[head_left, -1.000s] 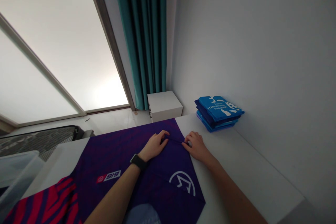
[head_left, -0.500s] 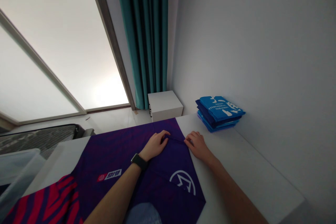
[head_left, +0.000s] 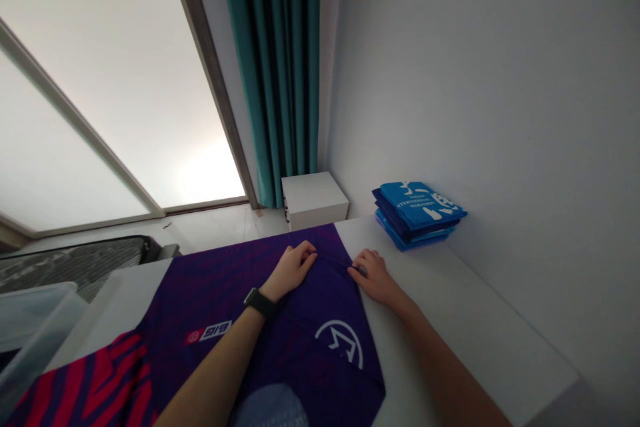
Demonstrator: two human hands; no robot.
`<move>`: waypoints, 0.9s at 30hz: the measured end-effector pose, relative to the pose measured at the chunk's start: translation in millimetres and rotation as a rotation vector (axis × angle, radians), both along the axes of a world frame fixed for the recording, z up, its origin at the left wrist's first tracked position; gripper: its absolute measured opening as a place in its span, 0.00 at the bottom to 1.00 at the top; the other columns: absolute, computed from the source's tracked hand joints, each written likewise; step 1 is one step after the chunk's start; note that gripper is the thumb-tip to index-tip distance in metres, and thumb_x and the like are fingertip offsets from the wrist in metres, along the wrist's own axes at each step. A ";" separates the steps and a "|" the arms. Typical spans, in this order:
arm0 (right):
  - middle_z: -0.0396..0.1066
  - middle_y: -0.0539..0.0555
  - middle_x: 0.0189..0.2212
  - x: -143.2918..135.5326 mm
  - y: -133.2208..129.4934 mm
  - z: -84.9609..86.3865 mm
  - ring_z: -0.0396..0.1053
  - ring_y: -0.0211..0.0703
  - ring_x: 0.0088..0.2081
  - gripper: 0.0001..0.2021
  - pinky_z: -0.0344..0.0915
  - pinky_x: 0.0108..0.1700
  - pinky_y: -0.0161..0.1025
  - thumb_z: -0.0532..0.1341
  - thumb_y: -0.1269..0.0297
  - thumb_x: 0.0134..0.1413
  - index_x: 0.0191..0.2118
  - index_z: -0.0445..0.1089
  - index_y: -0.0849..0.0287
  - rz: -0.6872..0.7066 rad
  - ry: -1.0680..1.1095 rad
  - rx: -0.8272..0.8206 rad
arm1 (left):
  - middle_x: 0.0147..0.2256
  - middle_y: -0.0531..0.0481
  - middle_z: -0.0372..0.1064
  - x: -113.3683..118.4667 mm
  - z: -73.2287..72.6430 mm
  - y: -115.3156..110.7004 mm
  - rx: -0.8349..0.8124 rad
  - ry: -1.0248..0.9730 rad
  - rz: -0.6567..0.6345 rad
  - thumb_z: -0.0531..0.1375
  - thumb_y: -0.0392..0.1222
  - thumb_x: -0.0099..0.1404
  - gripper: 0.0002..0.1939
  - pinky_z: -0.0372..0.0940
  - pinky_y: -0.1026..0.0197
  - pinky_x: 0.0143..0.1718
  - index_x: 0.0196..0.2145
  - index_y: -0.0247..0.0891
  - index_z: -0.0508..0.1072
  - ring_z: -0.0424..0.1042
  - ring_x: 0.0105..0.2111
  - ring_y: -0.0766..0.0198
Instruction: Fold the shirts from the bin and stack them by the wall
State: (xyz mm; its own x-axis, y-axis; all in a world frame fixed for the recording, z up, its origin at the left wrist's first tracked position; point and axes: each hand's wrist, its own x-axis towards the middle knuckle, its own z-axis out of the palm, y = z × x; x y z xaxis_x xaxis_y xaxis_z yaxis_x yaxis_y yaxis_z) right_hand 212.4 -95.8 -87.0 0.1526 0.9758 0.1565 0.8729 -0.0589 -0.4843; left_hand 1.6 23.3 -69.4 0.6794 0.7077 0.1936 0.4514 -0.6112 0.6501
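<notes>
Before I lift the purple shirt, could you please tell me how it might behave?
The shirt looks floppy, creasing between the left hand and right hand. Looking thin, it is probably light, and the striped part, spread sideways, might trail.

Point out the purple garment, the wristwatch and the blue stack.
Purple garment (head_left: 300, 340): head view, on plain cloth of its body.
Wristwatch (head_left: 263, 304): head view, on its dark strap.
Blue stack (head_left: 419, 212): head view, on its printed top piece.

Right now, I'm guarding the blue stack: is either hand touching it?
No: left hand and right hand touch the purple shirt, not the stack.
</notes>
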 end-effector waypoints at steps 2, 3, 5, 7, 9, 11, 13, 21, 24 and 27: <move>0.68 0.53 0.36 -0.5 0.1 -0.9 0.61 0.48 0.44 0.08 0.54 0.46 0.43 0.59 0.62 0.60 0.30 0.68 0.56 -0.011 -0.034 0.002 | 0.22 0.57 0.70 -0.7 -3.5 0.9 0.086 0.090 -0.002 0.51 0.44 0.70 0.08 0.58 0.58 0.42 0.38 0.41 0.67 0.69 0.24 0.63; 0.67 0.53 0.36 -1.1 0.0 -1.4 0.61 0.48 0.44 0.08 0.54 0.45 0.43 0.59 0.62 0.60 0.30 0.67 0.56 -0.014 -0.059 0.007 | 0.23 0.57 0.70 -1.1 -5.4 1.0 0.125 0.133 -0.003 0.51 0.44 0.70 0.07 0.58 0.58 0.41 0.39 0.41 0.67 0.69 0.25 0.62; 0.67 0.54 0.36 -2.8 -0.2 -2.3 0.61 0.49 0.44 0.07 0.53 0.44 0.43 0.60 0.62 0.60 0.31 0.67 0.56 -0.025 -0.110 0.022 | 0.24 0.56 0.71 -1.6 -8.5 0.7 0.188 0.196 0.000 0.51 0.43 0.71 0.08 0.58 0.58 0.40 0.41 0.41 0.68 0.70 0.26 0.60; 0.67 0.54 0.36 -4.0 -0.4 -2.9 0.60 0.49 0.44 0.06 0.52 0.44 0.43 0.60 0.63 0.60 0.31 0.67 0.56 -0.036 -0.144 0.034 | 0.25 0.55 0.72 -1.7 -10.4 -0.3 0.220 0.228 0.008 0.50 0.42 0.71 0.09 0.58 0.58 0.39 0.43 0.41 0.68 0.71 0.28 0.60; 0.68 0.53 0.36 -4.1 -0.4 -3.3 0.61 0.48 0.43 0.06 0.52 0.43 0.42 0.58 0.64 0.61 0.32 0.67 0.56 -0.040 -0.151 0.040 | 0.26 0.54 0.72 -1.2 -11.2 -1.5 0.230 0.243 0.028 0.50 0.42 0.71 0.09 0.58 0.59 0.38 0.44 0.41 0.67 0.72 0.29 0.60; 0.68 0.52 0.36 -3.5 -0.2 -3.8 0.61 0.47 0.42 0.06 0.52 0.43 0.41 0.57 0.64 0.62 0.33 0.67 0.56 -0.044 -0.148 0.045 | 0.27 0.54 0.73 -0.1 -11.3 -2.9 0.235 0.257 0.053 0.50 0.43 0.72 0.09 0.58 0.60 0.37 0.42 0.42 0.68 0.72 0.29 0.60; 0.69 0.52 0.35 -3.1 0.1 -4.6 0.61 0.47 0.42 0.07 0.52 0.42 0.41 0.56 0.64 0.62 0.32 0.67 0.56 -0.060 -0.161 0.051 | 0.28 0.54 0.73 1.3 -11.3 -4.4 0.241 0.265 0.080 0.50 0.44 0.72 0.09 0.57 0.60 0.36 0.40 0.42 0.68 0.72 0.29 0.60; 0.69 0.52 0.35 -10.4 0.4 -6.3 0.61 0.48 0.42 0.06 0.51 0.42 0.42 0.57 0.67 0.60 0.30 0.64 0.56 -0.135 -0.258 0.085 | 0.33 0.52 0.74 4.1 -11.7 -9.1 0.278 0.271 0.151 0.52 0.38 0.70 0.05 0.59 0.57 0.37 0.39 0.40 0.67 0.72 0.31 0.61; 0.69 0.52 0.35 -11.4 0.3 -6.0 0.61 0.48 0.41 0.06 0.51 0.42 0.42 0.57 0.67 0.60 0.30 0.64 0.56 -0.138 -0.264 0.085 | 0.40 0.48 0.73 4.4 -2.2 -13.8 0.388 0.251 0.108 0.50 0.35 0.70 0.08 0.60 0.55 0.41 0.43 0.39 0.67 0.72 0.39 0.59; 0.69 0.52 0.35 -10.5 0.3 -6.4 0.61 0.48 0.42 0.05 0.51 0.42 0.42 0.57 0.67 0.60 0.31 0.65 0.55 -0.134 -0.272 0.083 | 0.45 0.47 0.72 8.5 11.1 -26.1 0.488 0.238 -0.093 0.49 0.37 0.71 0.12 0.60 0.54 0.47 0.48 0.41 0.68 0.69 0.46 0.58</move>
State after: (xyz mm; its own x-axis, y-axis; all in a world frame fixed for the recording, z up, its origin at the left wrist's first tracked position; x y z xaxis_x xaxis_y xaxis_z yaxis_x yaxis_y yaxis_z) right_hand 201.9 -95.5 -93.4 0.2205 0.9320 0.2877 0.9583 -0.1520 -0.2420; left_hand 10.2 -2.8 -58.3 0.7998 0.5092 0.3179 0.4812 -0.8604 0.1676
